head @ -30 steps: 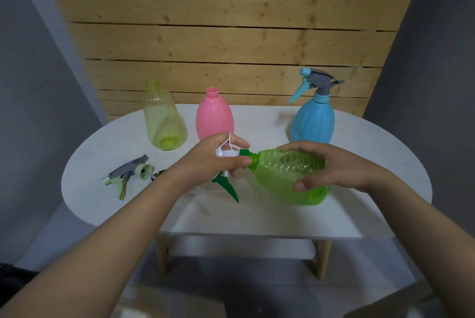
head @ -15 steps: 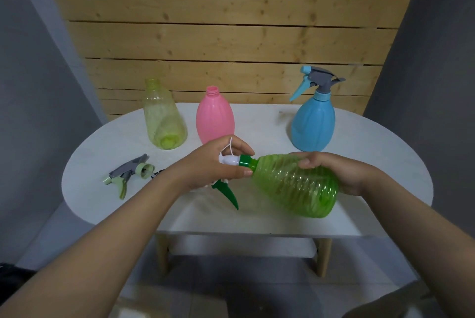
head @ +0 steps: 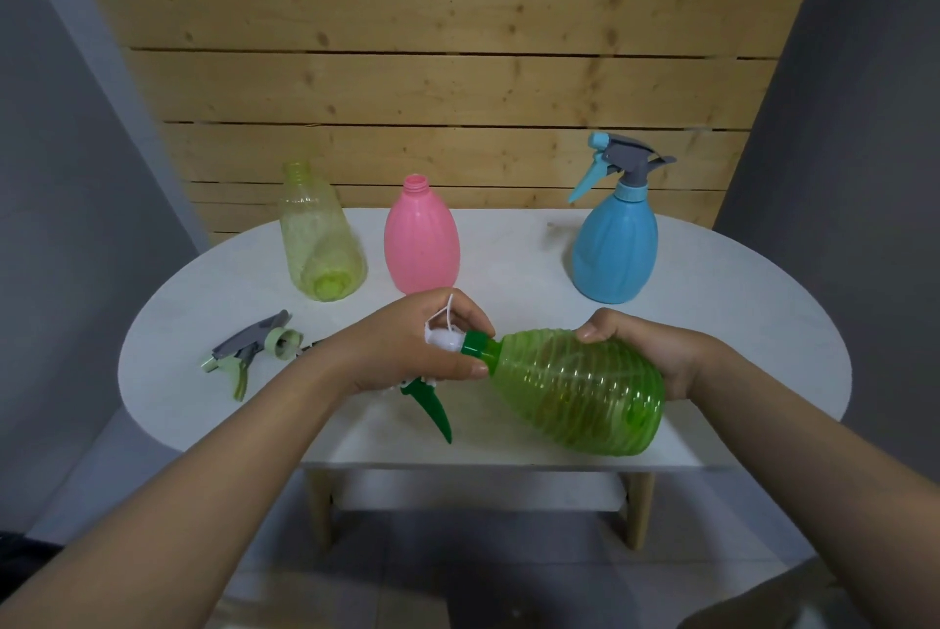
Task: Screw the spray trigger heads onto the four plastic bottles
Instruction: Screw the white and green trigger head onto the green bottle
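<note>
A ribbed green bottle (head: 575,394) lies tilted above the table's front edge, neck pointing left. My right hand (head: 656,359) holds its far side near the base. My left hand (head: 412,348) is closed around the white and green trigger head (head: 447,341) at the bottle's neck, with the green lever (head: 432,412) hanging down. A blue bottle (head: 615,252) with a grey and blue trigger head (head: 623,163) on it stands at the back right. A pink bottle (head: 422,242) and a yellow-green bottle (head: 318,242) stand open-necked at the back.
A loose grey and pale green trigger head (head: 254,348) lies on the white oval table (head: 737,313) at the left. A wooden slat wall rises behind the table. Grey walls stand on both sides.
The green bottle's base has swung lower and toward me. My right hand has shifted from on top of the bottle to its far side. My left hand stays on the trigger head.
</note>
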The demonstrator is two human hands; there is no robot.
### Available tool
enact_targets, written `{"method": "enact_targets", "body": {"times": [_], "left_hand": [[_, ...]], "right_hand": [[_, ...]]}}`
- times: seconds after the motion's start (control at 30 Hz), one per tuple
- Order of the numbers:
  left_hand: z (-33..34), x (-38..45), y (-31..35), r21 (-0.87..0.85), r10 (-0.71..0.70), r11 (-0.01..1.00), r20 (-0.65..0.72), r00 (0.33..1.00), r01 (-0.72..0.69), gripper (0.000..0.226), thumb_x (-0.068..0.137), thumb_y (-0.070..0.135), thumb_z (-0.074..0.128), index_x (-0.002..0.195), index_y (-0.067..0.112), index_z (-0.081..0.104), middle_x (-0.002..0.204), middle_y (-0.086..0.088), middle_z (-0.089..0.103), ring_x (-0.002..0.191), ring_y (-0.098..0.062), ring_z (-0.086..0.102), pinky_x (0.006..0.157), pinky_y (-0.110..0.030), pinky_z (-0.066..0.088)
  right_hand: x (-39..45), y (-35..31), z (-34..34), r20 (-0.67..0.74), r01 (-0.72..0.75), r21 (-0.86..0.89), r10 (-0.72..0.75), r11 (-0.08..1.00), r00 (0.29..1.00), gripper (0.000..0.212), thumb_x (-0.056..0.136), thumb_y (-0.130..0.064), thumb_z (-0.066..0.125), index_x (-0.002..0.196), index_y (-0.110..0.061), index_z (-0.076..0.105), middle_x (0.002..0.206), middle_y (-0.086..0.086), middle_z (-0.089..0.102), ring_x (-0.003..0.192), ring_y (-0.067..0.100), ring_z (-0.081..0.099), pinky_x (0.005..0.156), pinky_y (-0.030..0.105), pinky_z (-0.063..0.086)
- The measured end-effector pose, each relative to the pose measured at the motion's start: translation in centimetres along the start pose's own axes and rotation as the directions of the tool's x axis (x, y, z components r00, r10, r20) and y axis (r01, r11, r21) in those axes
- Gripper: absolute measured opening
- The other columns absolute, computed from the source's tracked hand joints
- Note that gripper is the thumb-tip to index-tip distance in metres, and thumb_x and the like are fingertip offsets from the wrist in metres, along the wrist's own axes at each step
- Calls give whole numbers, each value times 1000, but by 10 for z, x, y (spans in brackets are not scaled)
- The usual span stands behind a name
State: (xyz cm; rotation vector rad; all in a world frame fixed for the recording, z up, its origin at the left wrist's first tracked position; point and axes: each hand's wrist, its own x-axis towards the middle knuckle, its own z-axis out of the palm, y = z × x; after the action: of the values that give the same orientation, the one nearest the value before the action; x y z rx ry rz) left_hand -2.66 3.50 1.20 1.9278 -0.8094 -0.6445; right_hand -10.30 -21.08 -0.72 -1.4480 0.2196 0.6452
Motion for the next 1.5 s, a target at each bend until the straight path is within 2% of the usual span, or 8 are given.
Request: {"method": "enact_targets", "body": {"times": [0.3, 0.47, 0.63, 0.8, 1.07, 1.2, 1.37, 1.5], "left_hand": [[-9, 10, -14, -109, -99, 992, -346, 933, 65, 24, 70, 18, 77, 87, 30, 64, 84, 1, 61, 46, 0, 54, 48, -21, 45], [-12, 11, -14, -183, -151, 980, -410, 899, 80, 23, 74, 21, 74, 91, 28, 60, 79, 1, 59, 44, 1, 53, 47, -16, 43], [-10, 6, -13, -79, -4, 997, -379, 925, -28, 31, 64, 21, 80, 85, 36, 62, 94, -2, 57, 67, -5, 56, 59, -23, 48], [-8, 7, -19, -14, 38, 999, -336, 941, -45, 32, 65, 17, 82, 84, 35, 64, 93, 7, 61, 72, 9, 57, 62, -9, 45], [-9, 13, -24, -101, -80, 994, -391, 917, 44, 26, 70, 17, 78, 87, 29, 62, 82, 4, 62, 47, 2, 54, 46, -15, 44], [-15, 11, -23, -148, -112, 988, -414, 903, 55, 27, 70, 20, 78, 90, 27, 62, 82, 5, 63, 45, 0, 54, 44, -13, 43], [-7, 7, -24, -28, -56, 998, -308, 950, 50, 28, 64, 25, 82, 83, 36, 64, 101, 2, 63, 84, -9, 61, 67, -18, 47], [-4, 8, -24, -118, -69, 993, -367, 928, 27, 27, 68, 21, 80, 86, 34, 64, 99, -4, 62, 65, -4, 59, 59, -19, 47]], "right_hand": [[2, -6, 4, -212, 342, -33, -341, 939, 916, 52, 67, -37, 72, 116, -23, 61, 124, 9, 63, 111, 19, 62, 95, 36, 50], [3, -7, 5, -264, 485, -268, -548, 832, 794, 60, 64, -20, 77, 115, -42, 55, 123, 0, 55, 111, 14, 57, 91, 32, 50], [1, -9, -1, -284, 417, -241, -475, 876, 833, 34, 72, -43, 64, 102, -28, 66, 90, -1, 70, 76, 15, 68, 56, 28, 52], [-1, -7, 3, -248, 213, -332, -303, 919, 920, 65, 75, -70, 46, 104, -15, 63, 67, 7, 73, 57, 23, 67, 44, 24, 45], [-3, -7, 3, -285, 324, -266, -395, 908, 873, 71, 62, -62, 73, 126, -45, 47, 140, 4, 45, 120, 21, 56, 97, 46, 50], [-9, -10, -4, -224, 461, -241, -511, 854, 830, 61, 77, -5, 72, 126, -35, 52, 137, 13, 43, 95, 18, 67, 76, 32, 57], [-13, -15, -5, -298, 361, -358, -472, 861, 830, 48, 73, -42, 69, 118, -27, 63, 110, 3, 68, 89, 13, 66, 60, 26, 54], [-10, -12, -5, -336, 322, -301, -416, 898, 845, 71, 62, -58, 66, 119, -16, 63, 112, 7, 69, 89, 26, 69, 57, 30, 55]]}}
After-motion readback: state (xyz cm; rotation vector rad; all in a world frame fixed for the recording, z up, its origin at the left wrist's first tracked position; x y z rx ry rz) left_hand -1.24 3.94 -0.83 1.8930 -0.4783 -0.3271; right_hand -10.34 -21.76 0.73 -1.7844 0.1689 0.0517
